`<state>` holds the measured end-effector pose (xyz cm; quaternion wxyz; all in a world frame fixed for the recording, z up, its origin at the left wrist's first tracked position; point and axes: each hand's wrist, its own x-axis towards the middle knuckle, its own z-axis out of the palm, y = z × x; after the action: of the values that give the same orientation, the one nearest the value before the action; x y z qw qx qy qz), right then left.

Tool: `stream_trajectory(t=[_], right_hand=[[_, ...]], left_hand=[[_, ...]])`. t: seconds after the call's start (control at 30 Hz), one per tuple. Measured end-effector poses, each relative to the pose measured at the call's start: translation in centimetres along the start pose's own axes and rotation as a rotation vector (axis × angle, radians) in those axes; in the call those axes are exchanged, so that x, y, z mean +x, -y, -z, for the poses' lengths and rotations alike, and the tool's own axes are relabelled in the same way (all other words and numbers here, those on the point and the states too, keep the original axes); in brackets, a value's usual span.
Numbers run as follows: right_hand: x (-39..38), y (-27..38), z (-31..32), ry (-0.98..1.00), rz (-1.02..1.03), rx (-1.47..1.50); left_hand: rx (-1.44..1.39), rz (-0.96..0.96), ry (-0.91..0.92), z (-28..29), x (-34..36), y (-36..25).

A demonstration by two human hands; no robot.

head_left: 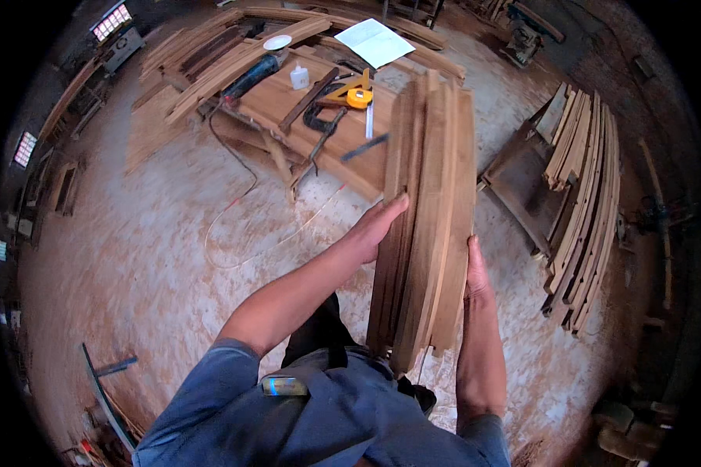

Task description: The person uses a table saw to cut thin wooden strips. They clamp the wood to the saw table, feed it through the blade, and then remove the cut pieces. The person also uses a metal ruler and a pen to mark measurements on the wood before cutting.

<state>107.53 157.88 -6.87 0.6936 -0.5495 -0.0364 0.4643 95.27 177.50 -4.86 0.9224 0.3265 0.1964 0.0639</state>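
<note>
Dusty floor [132, 257] is surrounding a cluttered surface [261, 101]. Head view: the left hand [380, 227] and right hand [477, 268], partly curled, are gripping opposite edges of the boards [428, 233] before the torso [319, 420]. If unfastened, boards could be sliding apart through uneven side pressure.

A brown, ridged wooden bundle [428, 233] lies between left hand [375, 228] and right hand [477, 270], before a tan wooden workbench [362, 173]. At the bench's left corner is a dark-blue cylindrical power tool [253, 78]; right of that, a white plastic bottle [299, 77]; nearer the front edge, a black metal C-clamp [310, 118].
</note>
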Motion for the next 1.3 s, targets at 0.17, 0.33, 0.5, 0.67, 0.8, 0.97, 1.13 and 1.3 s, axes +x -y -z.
stream_trajectory(t=[0.17, 0.33, 0.5, 0.67, 0.8, 0.97, 1.13, 1.3], right_hand=[[10.7, -2.0, -1.8, -0.099, 0.064, 0.228], [15.7, -2.5, -4.1, -0.126, -0.043, 0.334], [16.6, -2.2, -4.4, -0.198, -0.056, 0.278], [16.9, -2.8, -2.7, -0.155, -0.053, 0.316], [17.3, -2.7, -2.6, -0.254, -0.038, 0.178], [17.3, -2.1, -2.5, -0.212, -0.030, 0.152], [17.4, -1.4, -3.6, -0.237, -0.036, 0.112], [17.8, -2.5, -2.1, -0.177, -0.014, 0.138]], left_hand=[[0.132, 0.095, 0.095, 3.6, 9.6, -7.7], [0.541, 0.148, -0.004, 7.3, 15.0, -11.7], [0.907, -0.055, -0.092, 8.0, 17.4, -11.0], [1.493, -0.259, -0.103, 9.6, 17.7, -11.0], [1.643, -0.576, -0.090, 12.9, 17.6, -9.2], [1.680, -0.558, 0.230, 12.9, 16.1, -12.7], [1.681, -0.468, 0.287, 14.6, 15.6, -13.7], [1.928, -0.380, -0.066, 12.7, 13.8, -11.3]])
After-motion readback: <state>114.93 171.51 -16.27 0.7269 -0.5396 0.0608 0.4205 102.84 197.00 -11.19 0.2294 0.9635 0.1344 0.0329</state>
